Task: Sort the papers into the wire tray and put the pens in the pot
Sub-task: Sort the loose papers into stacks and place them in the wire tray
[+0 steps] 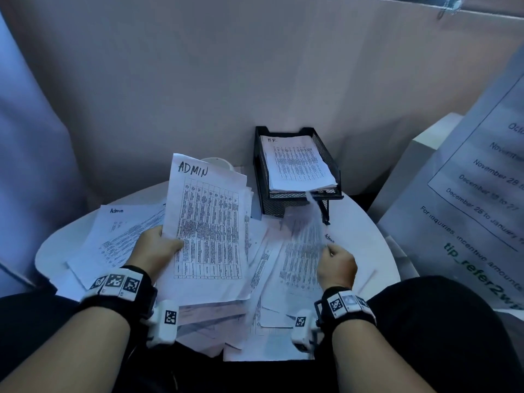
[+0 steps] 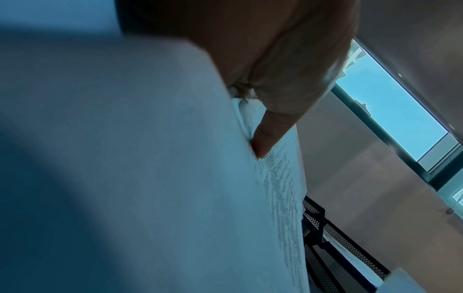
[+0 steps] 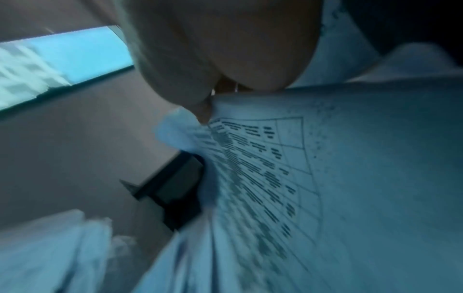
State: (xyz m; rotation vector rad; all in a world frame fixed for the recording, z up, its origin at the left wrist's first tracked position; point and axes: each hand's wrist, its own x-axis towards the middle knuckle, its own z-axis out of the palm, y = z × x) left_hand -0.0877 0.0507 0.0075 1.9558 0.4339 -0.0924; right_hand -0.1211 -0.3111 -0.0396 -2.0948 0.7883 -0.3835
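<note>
My left hand (image 1: 161, 246) grips a thin stack of printed sheets headed "ADMIN" (image 1: 208, 219), raised above the round white table (image 1: 365, 236). In the left wrist view the thumb (image 2: 265, 136) presses on that stack (image 2: 150, 178). My right hand (image 1: 334, 263) pinches the edge of one blurred printed sheet (image 1: 307, 231), lifted and tilted toward the black wire tray (image 1: 329, 157). In the right wrist view its fingertips (image 3: 203, 111) pinch the sheet (image 3: 325, 178). The tray's top tier holds a pile marked "HR" (image 1: 295, 163). I see no pens.
Loose papers (image 1: 122, 236) marked "Admin" cover much of the table. A white pot rim (image 1: 215, 163) peeks out behind the held stack. A large printed poster (image 1: 476, 194) leans at the right. A beige wall stands behind the table. My dark-clothed knees sit below.
</note>
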